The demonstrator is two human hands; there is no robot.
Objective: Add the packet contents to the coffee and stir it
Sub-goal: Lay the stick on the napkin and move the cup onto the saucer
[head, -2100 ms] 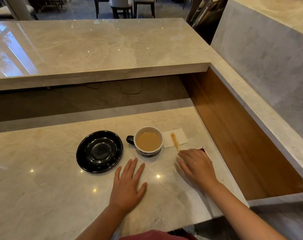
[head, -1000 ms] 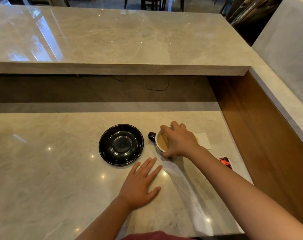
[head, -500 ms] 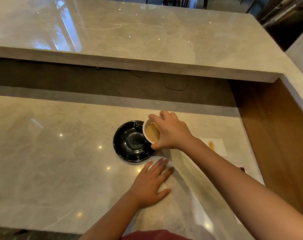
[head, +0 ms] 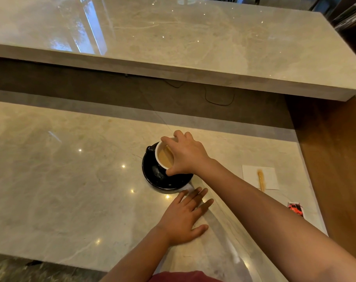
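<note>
A black cup of milky coffee (head: 164, 158) with a white inside sits over the black saucer (head: 165, 182), its handle pointing left. My right hand (head: 186, 154) grips the cup from above, fingers round its rim. My left hand (head: 183, 217) lies flat on the marble counter just in front of the saucer, fingers spread. A wooden stir stick (head: 261, 180) rests on a white napkin (head: 269, 176) to the right. A red-printed packet (head: 295, 208) lies nearer the right edge, partly behind my forearm.
The work surface is a lower marble counter (head: 61, 180) with a raised marble shelf (head: 173, 47) behind it. A brown wooden side panel (head: 335, 169) walls off the right. A thin dark cable (head: 220, 100) hangs in the recess under the shelf.
My right hand left the packet, gripped the cup by its rim and carried it left onto the saucer. The stick stays on the napkin. My left hand has stayed flat.
</note>
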